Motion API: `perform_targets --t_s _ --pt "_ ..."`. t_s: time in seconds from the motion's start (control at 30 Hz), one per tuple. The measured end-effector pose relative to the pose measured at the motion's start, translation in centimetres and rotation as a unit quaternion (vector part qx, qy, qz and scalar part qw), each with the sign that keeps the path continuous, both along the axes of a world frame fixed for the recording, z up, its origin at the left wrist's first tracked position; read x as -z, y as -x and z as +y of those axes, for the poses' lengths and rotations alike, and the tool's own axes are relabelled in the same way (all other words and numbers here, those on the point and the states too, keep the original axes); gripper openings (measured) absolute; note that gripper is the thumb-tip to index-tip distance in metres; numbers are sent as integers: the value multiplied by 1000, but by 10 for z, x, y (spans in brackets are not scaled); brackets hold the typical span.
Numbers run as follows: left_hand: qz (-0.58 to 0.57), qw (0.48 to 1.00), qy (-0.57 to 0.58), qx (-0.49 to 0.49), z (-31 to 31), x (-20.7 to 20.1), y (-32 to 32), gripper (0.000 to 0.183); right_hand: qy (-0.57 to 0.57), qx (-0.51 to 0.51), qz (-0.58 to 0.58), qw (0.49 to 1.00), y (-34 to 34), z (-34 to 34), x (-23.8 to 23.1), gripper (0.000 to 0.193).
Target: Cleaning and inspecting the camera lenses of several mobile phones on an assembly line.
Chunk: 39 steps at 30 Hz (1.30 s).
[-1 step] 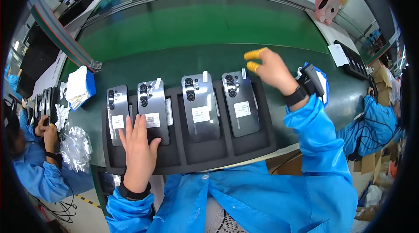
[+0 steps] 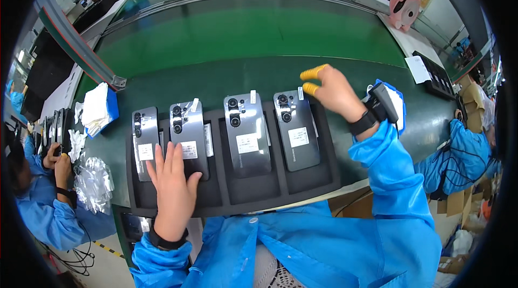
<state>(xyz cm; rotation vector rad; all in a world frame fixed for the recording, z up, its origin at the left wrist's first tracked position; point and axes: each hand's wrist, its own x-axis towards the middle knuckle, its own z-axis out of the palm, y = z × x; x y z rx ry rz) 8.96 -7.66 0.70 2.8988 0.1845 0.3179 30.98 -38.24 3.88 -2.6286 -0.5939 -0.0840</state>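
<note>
A black foam tray holds a row of dark grey smartphones, backs up, each with a white label. My left hand is open, its fingers stretched over the lower part of the second phone and the edge of the leftmost phone. The third phone lies untouched. Beyond the top corner of the rightmost phone, my right hand hovers above the bench. Yellow finger cots cover its thumb and forefinger, whose tips stand apart with nothing visible between them.
On the left stand a blue box of white papers and a heap of clear plastic film. A blue bin is beside my right wrist. Co-workers in blue sit at both sides. A green belt runs behind the tray.
My right hand has come slightly lower, nearer the rightmost phone. The left hand and the phones look the same.
</note>
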Motion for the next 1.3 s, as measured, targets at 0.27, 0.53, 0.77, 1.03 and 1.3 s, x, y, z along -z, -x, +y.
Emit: perform_targets --t_s 0.27,0.53,0.77,1.03,1.3 --pt "15 919 167 357 -110 -2 3 52 -23 -11 -91 996 3 12 25 17" --pt "52 907 68 412 -140 13 -3 69 -20 -81 -166 983 34 9 15 14" --pt "32 913 13 407 -138 23 2 75 -37 -481 109 869 130 2 -104 20" --pt "11 921 58 384 -123 6 6 57 -144 -304 -5 942 56 66 -65 11" --pt "-16 955 124 270 -83 9 21 38 -68 -141 27 987 -9 98 18 23"
